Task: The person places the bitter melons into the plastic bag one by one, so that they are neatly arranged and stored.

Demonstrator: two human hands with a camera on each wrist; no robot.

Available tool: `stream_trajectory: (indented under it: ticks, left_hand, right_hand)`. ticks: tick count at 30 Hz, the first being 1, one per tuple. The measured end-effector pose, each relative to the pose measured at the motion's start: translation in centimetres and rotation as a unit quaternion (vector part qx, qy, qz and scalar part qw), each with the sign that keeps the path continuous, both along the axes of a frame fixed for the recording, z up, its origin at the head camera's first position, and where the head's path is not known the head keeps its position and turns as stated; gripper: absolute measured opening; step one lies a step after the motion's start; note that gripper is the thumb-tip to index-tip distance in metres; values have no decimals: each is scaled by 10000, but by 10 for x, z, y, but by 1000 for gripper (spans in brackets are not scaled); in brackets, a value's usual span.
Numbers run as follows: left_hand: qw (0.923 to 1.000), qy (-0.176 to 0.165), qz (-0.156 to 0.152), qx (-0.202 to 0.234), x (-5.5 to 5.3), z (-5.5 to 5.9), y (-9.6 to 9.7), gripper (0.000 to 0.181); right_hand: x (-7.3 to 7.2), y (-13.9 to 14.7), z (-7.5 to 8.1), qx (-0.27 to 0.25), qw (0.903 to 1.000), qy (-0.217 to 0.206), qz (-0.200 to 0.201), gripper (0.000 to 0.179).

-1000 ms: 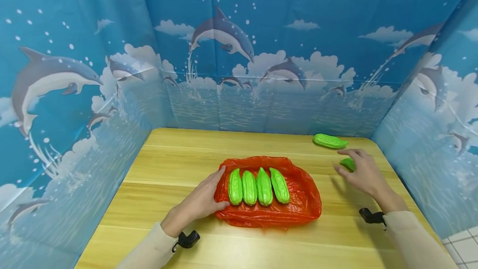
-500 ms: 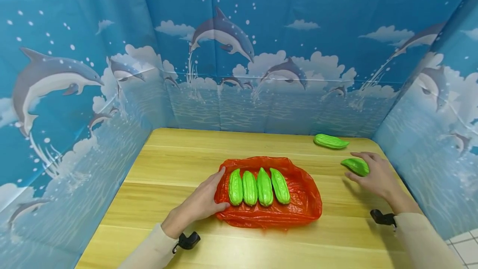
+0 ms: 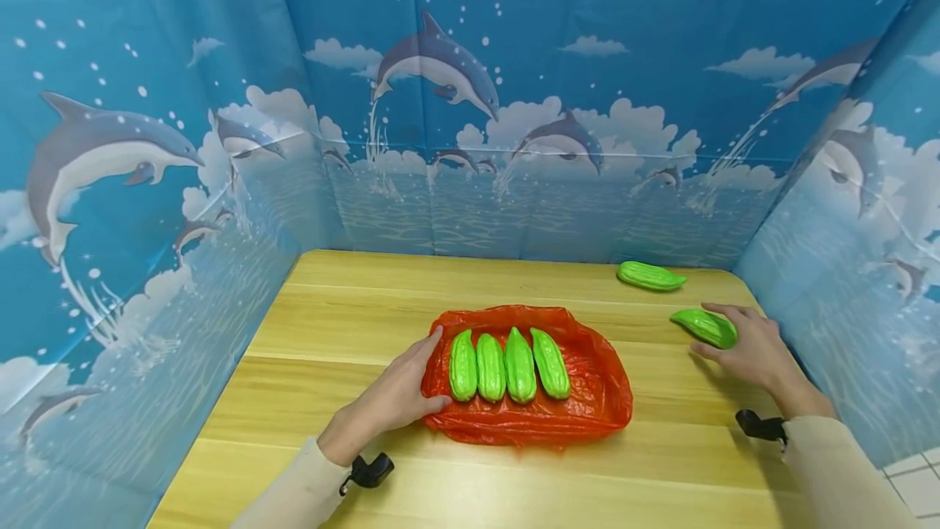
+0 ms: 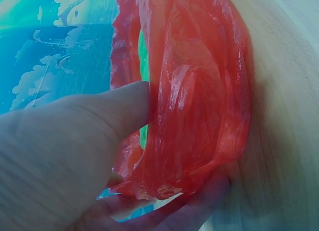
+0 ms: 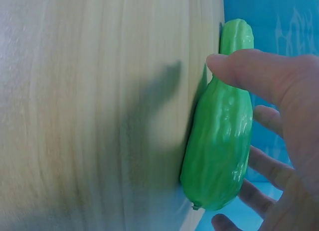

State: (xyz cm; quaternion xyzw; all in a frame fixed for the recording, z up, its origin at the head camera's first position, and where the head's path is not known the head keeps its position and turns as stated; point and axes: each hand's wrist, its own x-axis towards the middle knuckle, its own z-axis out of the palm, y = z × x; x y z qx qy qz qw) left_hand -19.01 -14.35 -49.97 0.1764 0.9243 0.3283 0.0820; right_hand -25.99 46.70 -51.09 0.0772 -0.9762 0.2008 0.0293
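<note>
While the left hand (image 3: 394,392) pinches red plastic (image 3: 596,386), the spread right hand (image 3: 760,353) perhaps touches a gourd (image 3: 702,326).

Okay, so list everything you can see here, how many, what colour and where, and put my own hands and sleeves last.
Wood-grain table: 1, yellow-tan, below everything
Plastic bag: 1, red, mid-table
Bagged ridged gourds: 4, bright green, side by side in the bag
Far ridged gourd: 1, bright green, table's far right
Near ridged gourd: 1, bright green, right of the bag
Dolphin-print sheeting: panel count unclear, blue, behind and both sides
Floor tiles: several, white, lower right
Wrist cameras: 2, black, one per wrist
Sleeves: 2, cream, both forearms
Left hand: 1, bag's left end
Right hand: 1, at the near gourd
</note>
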Motion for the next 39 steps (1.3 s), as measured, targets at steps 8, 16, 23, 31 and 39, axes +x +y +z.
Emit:
stream_trajectory:
  ticks: [8,16,23,31,39]
  left_hand:
    - [10000,-9,10,29,0,0,0,114]
    - [10000,-13,3,-29,0,0,0,113]
    - [10000,-4,12,-8,-1,0,0,113]
    - [10000,-9,7,10,-1,0,0,113]
    - [10000,3,18,-1,0,-1,0,113]
  right_hand:
    - [-1,4,-4,62,9999,15,-85,79]
    - [-2,5,-8,-107,9992,385,-64,57]
    - [-1,-1,-6,-148,9984,531,-114,55]
    - [1,-12,-2,-129,9972,725,-98,55]
    - [4,-25,1,-119,9942,1073,42,55]
